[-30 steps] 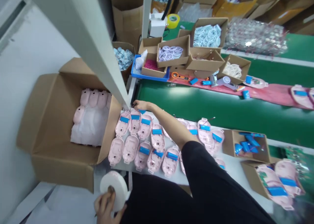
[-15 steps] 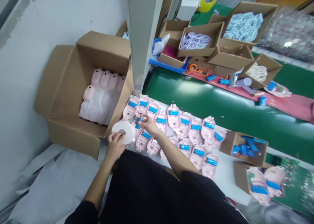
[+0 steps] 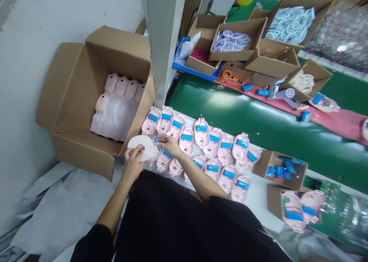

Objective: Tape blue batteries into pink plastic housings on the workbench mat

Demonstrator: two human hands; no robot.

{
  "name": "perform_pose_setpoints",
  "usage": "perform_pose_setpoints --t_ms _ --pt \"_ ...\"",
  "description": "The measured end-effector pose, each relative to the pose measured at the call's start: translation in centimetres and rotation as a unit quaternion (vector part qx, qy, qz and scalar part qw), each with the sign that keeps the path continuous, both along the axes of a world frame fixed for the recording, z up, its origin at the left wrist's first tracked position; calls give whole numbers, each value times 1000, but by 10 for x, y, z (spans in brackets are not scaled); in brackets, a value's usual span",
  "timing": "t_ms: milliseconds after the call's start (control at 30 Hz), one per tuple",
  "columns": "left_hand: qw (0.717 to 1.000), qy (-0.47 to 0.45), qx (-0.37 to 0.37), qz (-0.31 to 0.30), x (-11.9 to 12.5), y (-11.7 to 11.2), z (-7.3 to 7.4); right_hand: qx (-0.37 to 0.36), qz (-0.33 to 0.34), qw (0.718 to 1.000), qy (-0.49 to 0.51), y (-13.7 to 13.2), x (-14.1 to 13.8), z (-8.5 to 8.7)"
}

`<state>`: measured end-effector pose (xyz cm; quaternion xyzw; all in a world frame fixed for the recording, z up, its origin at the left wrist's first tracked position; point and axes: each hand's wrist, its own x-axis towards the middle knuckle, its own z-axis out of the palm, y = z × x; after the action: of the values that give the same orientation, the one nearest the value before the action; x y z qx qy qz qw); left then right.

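My left hand grips a white roll of tape, with fingers at its central hole. Just right of the roll, my right hand pinches a blue battery at one end, above a pink shell partly covered by the roll and hand. The battery is tilted; whether it touches the shell I cannot tell. Around my hands lie several open pink plastic shells in rows, with blue batteries and thin wires in them.
At left stands an open carton with pink shells and white sheeting inside. A grey post rises behind the shells. To the right are a small box of blue batteries and a green work surface. Boxes of rings stand farther back.
The battery in my right hand has gone from nearly upright to tilted over the shell. My left hand keeps hold of the tape roll. The whole view has shifted slightly.
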<state>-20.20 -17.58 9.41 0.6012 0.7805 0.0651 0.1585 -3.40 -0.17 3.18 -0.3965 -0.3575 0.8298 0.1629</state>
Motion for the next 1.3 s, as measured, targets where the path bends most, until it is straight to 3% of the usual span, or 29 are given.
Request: perform_pose_setpoints --t_ms 233,433,533,633,733,833,900,1067,1167,1300 --pt "998 14 -44 49 15 18 10 -33 -21 999 10 -20 -7 -5" --pt "985 69 -79 136 37 38 20 -78 -263 962 -19 -45 -32 -9" --pt "990 47 -104 84 51 20 29 -89 -313 945 -24 -25 -35 -15" --pt "994 -15 -107 5 57 -22 35 -49 -331 942 -39 11 -23 -21" --pt "995 1 -40 96 39 -67 32 39 -208 975 -64 26 -5 -27" --pt "984 25 28 174 8 -98 22 144 -26 979 -141 6 7 -29" --pt "980 27 43 191 -5 -109 17 223 72 946 -222 -16 9 -31" --pt "979 19 45 198 -6 -124 11 376 265 807 -370 -51 -3 -32" --pt "981 11 38 192 -3 -129 9 441 312 759 -363 -55 -12 -31" --pt "983 1 37 179 -8 -133 5 474 331 724 -376 -54 -19 -28"
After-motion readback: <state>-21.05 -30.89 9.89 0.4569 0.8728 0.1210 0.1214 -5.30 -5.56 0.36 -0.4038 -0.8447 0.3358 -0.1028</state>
